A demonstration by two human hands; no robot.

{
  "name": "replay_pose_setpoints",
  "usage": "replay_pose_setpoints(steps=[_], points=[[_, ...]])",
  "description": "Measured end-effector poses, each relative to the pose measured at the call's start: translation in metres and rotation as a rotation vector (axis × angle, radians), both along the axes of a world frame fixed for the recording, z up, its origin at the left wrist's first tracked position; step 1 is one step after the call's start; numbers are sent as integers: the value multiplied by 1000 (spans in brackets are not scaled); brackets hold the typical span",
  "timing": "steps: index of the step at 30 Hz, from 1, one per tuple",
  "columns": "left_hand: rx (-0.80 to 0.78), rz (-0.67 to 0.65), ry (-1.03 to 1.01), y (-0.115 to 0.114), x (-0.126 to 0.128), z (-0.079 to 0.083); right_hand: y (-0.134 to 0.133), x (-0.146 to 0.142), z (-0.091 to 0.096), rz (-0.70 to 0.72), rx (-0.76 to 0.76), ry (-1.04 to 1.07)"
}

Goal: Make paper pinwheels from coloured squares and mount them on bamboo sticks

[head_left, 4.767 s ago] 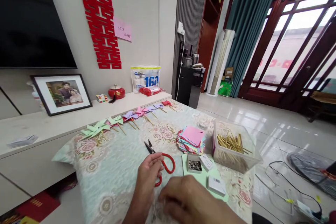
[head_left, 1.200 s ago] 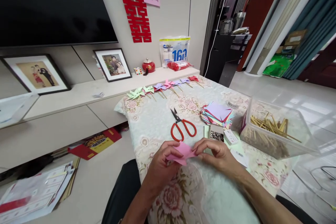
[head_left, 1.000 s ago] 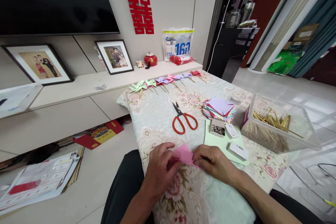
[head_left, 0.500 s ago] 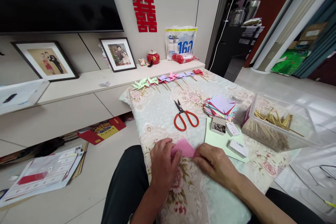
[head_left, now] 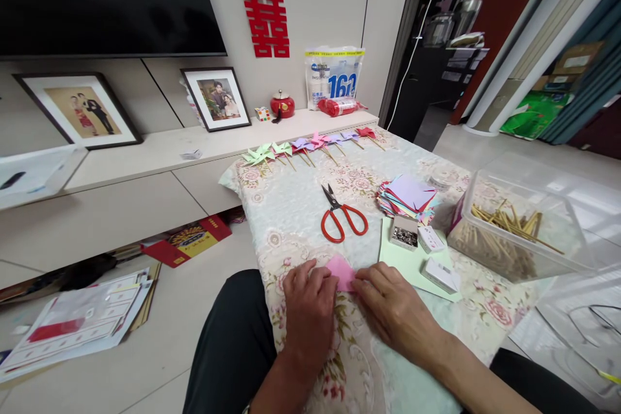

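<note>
A small pink paper (head_left: 341,271) lies folded on the floral tablecloth (head_left: 301,220) near the front edge. My left hand (head_left: 309,307) lies flat on its left part, fingers stretched out and pressing down. My right hand (head_left: 392,301) rests flat beside it, fingertips on the paper's right edge. Most of the paper is hidden under my fingers. Red-handled scissors (head_left: 341,218) lie shut on the cloth just beyond my hands.
A stack of coloured paper squares (head_left: 408,196), a small box of pins (head_left: 403,237), two white boxes on a green sheet (head_left: 412,264) and a clear tub of wooden sticks (head_left: 509,229) sit to the right. Several finished pinwheels (head_left: 305,145) line the far edge. Papers lie on the floor at left.
The pink paper came down from held between both hands onto the cloth. Both hands flattened onto it. Earlier still, my left hand let go of the scissors.
</note>
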State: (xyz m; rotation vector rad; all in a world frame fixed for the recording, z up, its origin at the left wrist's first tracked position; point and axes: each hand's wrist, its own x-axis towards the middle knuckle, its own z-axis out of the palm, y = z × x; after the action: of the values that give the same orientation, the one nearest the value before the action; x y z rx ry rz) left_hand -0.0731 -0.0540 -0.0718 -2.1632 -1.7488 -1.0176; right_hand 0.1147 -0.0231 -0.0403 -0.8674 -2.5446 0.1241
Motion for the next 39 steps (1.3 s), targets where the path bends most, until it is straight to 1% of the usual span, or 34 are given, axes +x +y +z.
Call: replay_pose_setpoints(steps=[2,5,10,15,18,20,26,32,39], points=[[-7,-37,33,-3,1,1,-3,-4,0,37,-10,-58],[-8,-86,87,-9,0,1,-6,-8,-2,46,-11,-128],[25,-148,163,-24,-5,0,-8,-8,-4,44,37,-136],[14,-142,204,-37,-14,1,-9,-5,-4,30,15,-151],[3,-108,217,-40,-15,0,-8,-2,-5,38,18,-116],[-1,-95,222,-40,-14,1,-6,0,-8,40,35,-57],[-39,-147,231,-40,-7,5,-1,5,-16,0,77,146],[-22,-112,265,-39,-2,3,2,6,-17,-21,76,179],[0,-98,274,-39,-2,-2,1,4,-14,-33,89,185]])
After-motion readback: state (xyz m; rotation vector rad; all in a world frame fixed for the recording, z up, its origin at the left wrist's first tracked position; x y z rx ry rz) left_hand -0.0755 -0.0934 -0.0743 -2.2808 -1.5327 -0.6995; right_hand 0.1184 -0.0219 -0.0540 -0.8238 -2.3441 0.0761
